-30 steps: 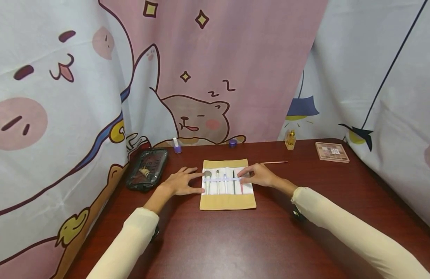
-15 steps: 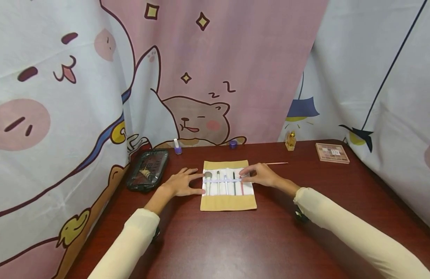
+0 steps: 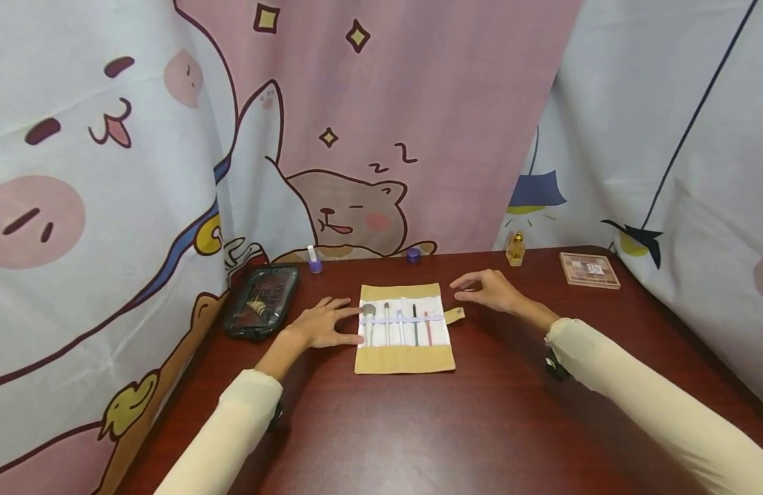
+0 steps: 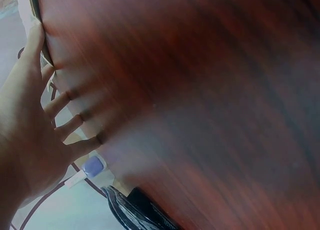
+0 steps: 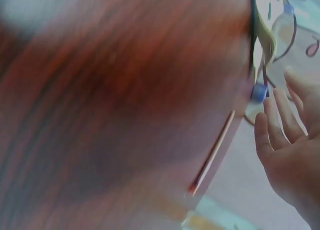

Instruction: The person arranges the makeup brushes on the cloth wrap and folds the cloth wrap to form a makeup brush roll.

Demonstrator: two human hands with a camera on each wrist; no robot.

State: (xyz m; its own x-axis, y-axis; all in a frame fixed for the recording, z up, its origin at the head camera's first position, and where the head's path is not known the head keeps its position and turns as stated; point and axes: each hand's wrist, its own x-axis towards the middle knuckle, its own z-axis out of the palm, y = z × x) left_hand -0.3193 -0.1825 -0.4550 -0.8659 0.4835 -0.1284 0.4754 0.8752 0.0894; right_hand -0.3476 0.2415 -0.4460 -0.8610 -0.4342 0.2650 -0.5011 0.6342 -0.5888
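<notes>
A yellow-and-white fabric brush roll [image 3: 406,360] lies unfolded on the table. Several makeup brushes stand in a row under its lilac elastic band, from a thick grey-headed brush [image 3: 368,328] at the left to a thin pink-red brush [image 3: 428,333] at the right. My left hand [image 3: 316,324] rests with spread fingers at the roll's left edge, thumb and forefinger touching it. Just right of the roll, my right hand [image 3: 489,292] hovers, fingers loosely extended and holding nothing. Near it a yellow strap tab [image 3: 454,315] sticks out from the roll's right edge.
A thin pinkish stick [image 5: 212,155], hidden behind my right hand in the head view, lies on the table. A black clear-topped pouch [image 3: 262,300] is at left. Along the back stand purple nail polish [image 3: 315,261], a purple jar [image 3: 413,255], a gold bottle [image 3: 515,249] and a palette [image 3: 589,269].
My right hand has let go at the pink-red brush and moved right and up, off the roll. The strap tab now shows. My left hand has stayed in place.
</notes>
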